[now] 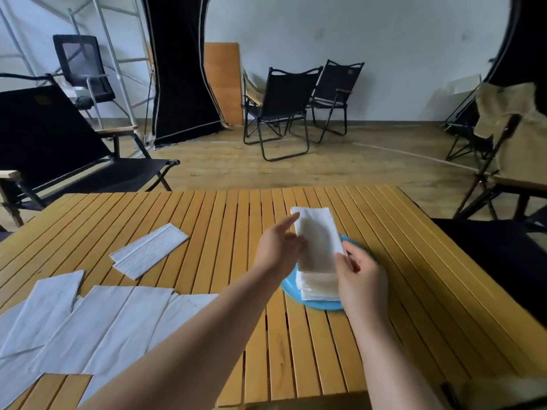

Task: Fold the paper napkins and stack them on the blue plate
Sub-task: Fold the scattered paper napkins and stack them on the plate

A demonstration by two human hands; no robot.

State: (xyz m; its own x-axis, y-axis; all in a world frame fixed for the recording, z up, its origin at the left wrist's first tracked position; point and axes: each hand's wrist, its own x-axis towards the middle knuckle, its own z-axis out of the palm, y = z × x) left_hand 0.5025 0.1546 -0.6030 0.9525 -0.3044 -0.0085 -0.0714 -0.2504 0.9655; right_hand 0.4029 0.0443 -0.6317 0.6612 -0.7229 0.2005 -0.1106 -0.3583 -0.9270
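Spread flat nearest the lens, left of the blue plate (313,303): unfolded napkins (88,324), overlapping at the counter (296,350) edge. Farther back, also left of the plate and well apart from it: one folded napkin (149,250) lying alone on the slats. Then the left hand (278,250), fingers extended and relaxed, fingertips touching the left edge of a folded napkin in hand (318,236), not visibly curled round it. Raised over the plate, this napkin, tilted up at its far end, its near end meeting the stack (318,287) already on the plate. Right of the plate's middle: the right hand (361,273), thumb and fingers apparently pinching the napkin's right edge, though the exact contact is hard to make out. Step in hand, by judgement: laying a folded napkin onto the stack. Next move likely calls for lowering it square with the stack's edges, letting go without dragging the layers below, then reaching left of the plate for the lone folded piece or the flat sheets, plenty remaining.
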